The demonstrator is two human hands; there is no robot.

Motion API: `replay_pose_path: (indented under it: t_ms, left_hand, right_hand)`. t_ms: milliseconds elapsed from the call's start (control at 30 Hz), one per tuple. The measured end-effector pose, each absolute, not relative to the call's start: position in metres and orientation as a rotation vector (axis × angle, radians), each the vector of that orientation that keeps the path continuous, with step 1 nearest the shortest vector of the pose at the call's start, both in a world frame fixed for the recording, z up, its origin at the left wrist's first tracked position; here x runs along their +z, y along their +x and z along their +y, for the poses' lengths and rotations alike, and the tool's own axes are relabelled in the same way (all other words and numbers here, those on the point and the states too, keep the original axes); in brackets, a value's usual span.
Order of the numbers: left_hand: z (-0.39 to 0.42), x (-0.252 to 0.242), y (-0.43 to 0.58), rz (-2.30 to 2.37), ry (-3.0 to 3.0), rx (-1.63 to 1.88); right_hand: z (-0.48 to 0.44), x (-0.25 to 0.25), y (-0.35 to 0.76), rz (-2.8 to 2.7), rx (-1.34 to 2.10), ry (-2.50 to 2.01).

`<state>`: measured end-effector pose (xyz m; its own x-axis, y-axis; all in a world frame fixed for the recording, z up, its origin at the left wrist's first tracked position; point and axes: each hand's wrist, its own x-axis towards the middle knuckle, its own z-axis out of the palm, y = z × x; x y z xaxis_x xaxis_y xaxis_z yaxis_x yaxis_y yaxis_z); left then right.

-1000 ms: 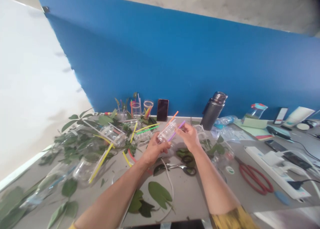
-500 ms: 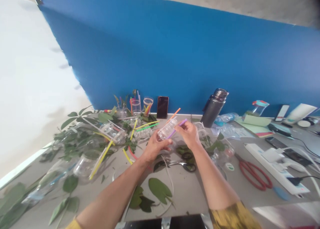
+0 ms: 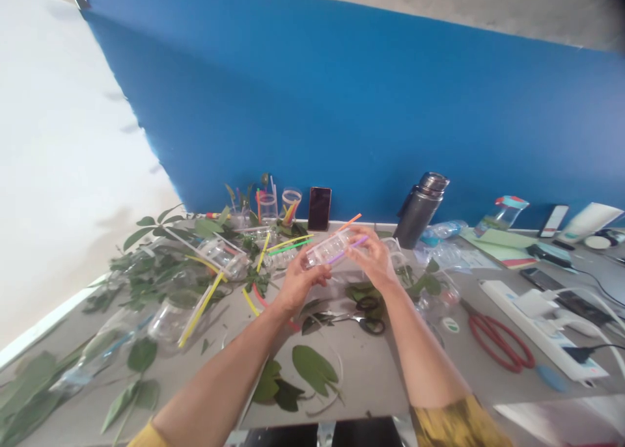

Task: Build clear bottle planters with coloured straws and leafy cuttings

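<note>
My left hand (image 3: 296, 283) grips the base of a small clear plastic bottle (image 3: 326, 250), held tilted above the grey table (image 3: 381, 369). An orange straw (image 3: 352, 221) sticks out of the bottle's far end. My right hand (image 3: 378, 260) pinches a purple straw (image 3: 346, 248) against the bottle's side near its mouth. Below my hands lie black-handled scissors (image 3: 364, 317) and loose green leaves (image 3: 312, 367).
Leafy branches, clear bottles and coloured straws (image 3: 205, 297) litter the left of the table. Cups with straws (image 3: 267, 207) and a dark phone (image 3: 319, 208) stand by the blue wall. To the right are a grey flask (image 3: 420, 209), red scissors (image 3: 498, 343) and a white power strip (image 3: 541, 330).
The bottle has tipped flatter and moved slightly right between my hands. My right hand has shifted along the purple straw. The camera view has drifted a little.
</note>
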<state>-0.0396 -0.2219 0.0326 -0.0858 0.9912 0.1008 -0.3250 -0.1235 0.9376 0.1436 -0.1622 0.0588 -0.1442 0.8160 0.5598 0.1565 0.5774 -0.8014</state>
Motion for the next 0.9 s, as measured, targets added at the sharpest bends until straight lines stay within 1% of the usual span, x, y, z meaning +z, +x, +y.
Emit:
replay_pose_path:
  t_ms: [67, 200, 267, 500, 667, 900]
  left_hand:
    - [-0.223, 0.034, -0.04, 0.981, 1.033, 1.467]
    - [-0.222, 0.034, -0.041, 1.038, 1.111, 1.485]
    - [-0.221, 0.033, -0.041, 1.054, 1.116, 1.492]
    - [-0.219, 0.033, -0.044, 1.0, 1.141, 1.46]
    - [-0.219, 0.037, -0.047, 1.001, 1.174, 1.45]
    - [-0.217, 0.035, -0.05, 1.008, 1.206, 1.419]
  right_hand:
    - [-0.163, 0.06, 0.142, -1.716, 0.723, -0.823]
    - [-0.168, 0.06, 0.137, -1.753, 1.011, -0.826]
    - [-0.169, 0.059, 0.136, -1.713, 1.088, -0.837]
    - [-0.166, 0.055, 0.136, -1.639, 1.132, -0.815]
    - [-0.163, 0.055, 0.139, -1.635, 1.179, -0.712]
    - [-0.16, 0.05, 0.137, -1.524, 1.253, -0.721]
